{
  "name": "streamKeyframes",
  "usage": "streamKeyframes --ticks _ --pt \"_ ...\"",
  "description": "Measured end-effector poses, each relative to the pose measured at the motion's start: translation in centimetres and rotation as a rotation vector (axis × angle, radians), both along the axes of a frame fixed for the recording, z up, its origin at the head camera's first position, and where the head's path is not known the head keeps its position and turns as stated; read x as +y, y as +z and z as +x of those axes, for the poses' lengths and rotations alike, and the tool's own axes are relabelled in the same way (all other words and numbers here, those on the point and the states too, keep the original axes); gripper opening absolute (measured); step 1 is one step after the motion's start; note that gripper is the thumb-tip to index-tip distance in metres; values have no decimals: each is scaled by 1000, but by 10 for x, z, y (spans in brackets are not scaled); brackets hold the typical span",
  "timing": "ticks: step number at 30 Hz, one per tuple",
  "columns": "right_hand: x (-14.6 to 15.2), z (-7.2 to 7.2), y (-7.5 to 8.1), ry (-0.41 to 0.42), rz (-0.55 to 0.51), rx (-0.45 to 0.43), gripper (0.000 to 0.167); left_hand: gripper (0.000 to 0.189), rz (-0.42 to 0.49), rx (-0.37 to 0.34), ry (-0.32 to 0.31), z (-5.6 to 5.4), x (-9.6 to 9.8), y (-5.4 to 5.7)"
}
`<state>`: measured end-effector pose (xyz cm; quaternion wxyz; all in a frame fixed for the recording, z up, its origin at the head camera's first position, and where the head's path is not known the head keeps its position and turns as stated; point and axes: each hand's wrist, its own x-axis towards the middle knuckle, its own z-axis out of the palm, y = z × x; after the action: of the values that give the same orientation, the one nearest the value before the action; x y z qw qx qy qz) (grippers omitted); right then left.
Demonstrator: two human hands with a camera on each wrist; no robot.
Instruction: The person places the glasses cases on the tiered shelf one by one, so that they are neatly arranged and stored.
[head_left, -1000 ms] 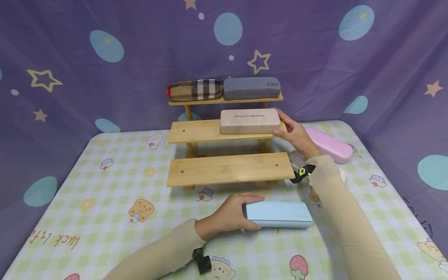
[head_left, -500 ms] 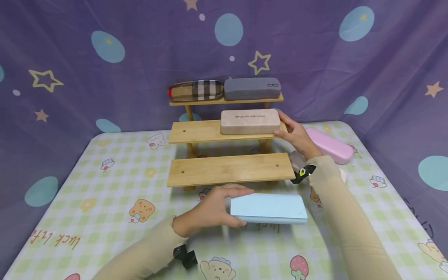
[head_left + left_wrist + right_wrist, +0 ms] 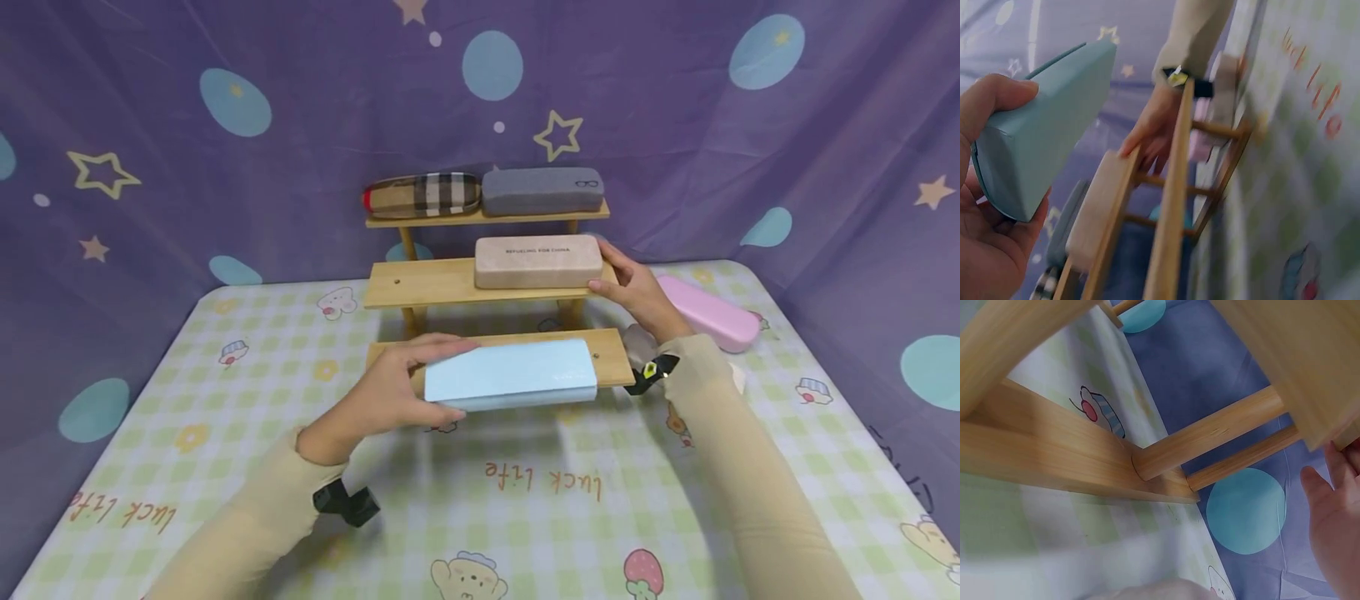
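My left hand [image 3: 386, 392] grips the left end of a light blue glasses case [image 3: 513, 371], thumb at the front edge and fingers behind. In the head view the case is in front of the lowest shelf; whether it touches the shelf cannot be told. A beige glasses case [image 3: 537, 262] with printed lettering sits on the right half of the middle shelf of a wooden three-tier rack [image 3: 420, 284]. My right hand [image 3: 637, 292] holds the right end of that shelf, close against the beige case; its fingers are partly hidden.
On the top shelf lie a plaid case [image 3: 423, 195] and a grey-blue glasses case [image 3: 543, 191]. To the right of the rack a pink case [image 3: 708, 313] rests on the checked tablecloth [image 3: 225, 500]. A purple curtain [image 3: 660, 125] hangs behind.
My left hand has lifted the light blue case off the tablecloth and carried it leftward and toward the lowest shelf. The right hand has stayed at the middle shelf's end.
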<state>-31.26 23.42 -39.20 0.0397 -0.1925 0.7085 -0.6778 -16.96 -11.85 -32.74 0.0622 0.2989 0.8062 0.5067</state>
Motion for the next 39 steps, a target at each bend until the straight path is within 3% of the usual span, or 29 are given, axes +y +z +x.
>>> streamKeyframes --ticks 3,11,19,23,30,39 --pt "0 0 -1 1 2 2 71 68 20 -1 24 -8 -13 7" --pt "1 1 0 4 26 8 73 69 90 92 96 -37 -48 17" --pt "4 -1 -1 -11 21 -12 73 76 266 70 -17 -72 -81 16" --pt "4 0 2 -7 30 -24 73 75 313 46 -28 -88 -93 14" --pt "-1 15 18 -1 56 -34 74 68 227 7 58 -112 -111 12" --pt "-3 14 18 6 31 -35 72 66 132 -70 122 -131 -118 5"
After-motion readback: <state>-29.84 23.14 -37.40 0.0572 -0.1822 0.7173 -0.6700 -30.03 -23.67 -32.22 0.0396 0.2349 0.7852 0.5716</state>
